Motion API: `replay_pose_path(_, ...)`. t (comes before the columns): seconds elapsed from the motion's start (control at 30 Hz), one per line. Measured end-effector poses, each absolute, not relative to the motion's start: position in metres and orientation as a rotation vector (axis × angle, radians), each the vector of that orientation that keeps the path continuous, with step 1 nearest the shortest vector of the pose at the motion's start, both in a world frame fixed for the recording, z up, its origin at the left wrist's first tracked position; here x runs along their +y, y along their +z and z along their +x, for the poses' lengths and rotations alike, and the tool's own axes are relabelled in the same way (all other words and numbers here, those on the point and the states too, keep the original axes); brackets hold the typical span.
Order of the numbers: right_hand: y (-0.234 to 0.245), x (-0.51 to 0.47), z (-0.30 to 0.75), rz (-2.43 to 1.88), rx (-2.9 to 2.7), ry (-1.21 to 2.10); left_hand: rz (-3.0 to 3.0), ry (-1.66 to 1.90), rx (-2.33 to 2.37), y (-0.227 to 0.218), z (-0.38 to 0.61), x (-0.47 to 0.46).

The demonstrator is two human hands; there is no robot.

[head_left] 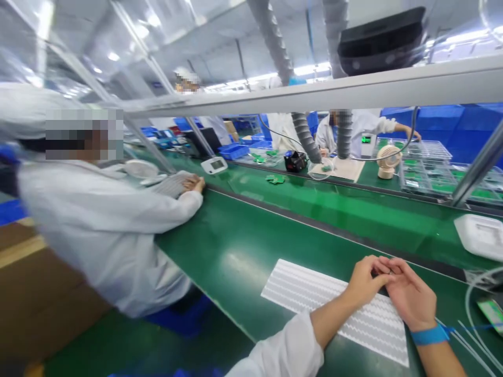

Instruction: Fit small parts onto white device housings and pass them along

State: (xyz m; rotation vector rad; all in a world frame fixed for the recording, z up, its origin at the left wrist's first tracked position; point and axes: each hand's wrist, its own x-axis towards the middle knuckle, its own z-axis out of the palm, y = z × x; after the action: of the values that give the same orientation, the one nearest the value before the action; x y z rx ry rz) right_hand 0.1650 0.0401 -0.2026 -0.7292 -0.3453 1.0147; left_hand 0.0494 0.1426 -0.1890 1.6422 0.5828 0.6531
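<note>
My left hand and my right hand meet fingertip to fingertip over the far edge of a white ribbed sheet lying on the green bench. Both hands are curled in a pinch around something small and dark that I cannot make out. My right wrist carries a blue strap with a thin cord trailing to the right. My left arm is in a white sleeve.
A co-worker in white leans on the bench at left, hands by a white tray. A green conveyor belt runs behind. Across it stand a white fan, extraction hoses, trays of green boards and another person. A white tray sits at right.
</note>
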Motion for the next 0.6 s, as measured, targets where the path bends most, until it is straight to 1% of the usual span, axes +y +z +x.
replay_pose_path(0.27, -0.2106, 0.0369, 0.1669, -0.852, -0.378, 0.985, 1.458, 0.63, 0.561, -0.187, 0.0496, 0.1393)
replay_pose_path(0.47, -0.2119, 0.0355, 0.1697, -0.912, -0.363, 0.949, 1.576, 0.64, 0.612, -0.1903, 0.051, 0.1392)
replay_pose_path(0.6, -0.2109, 0.0383, 0.1735, -0.955, -0.349, 0.869, 1.63, 0.689, 0.564, -0.1933, 0.0526, 0.1386)
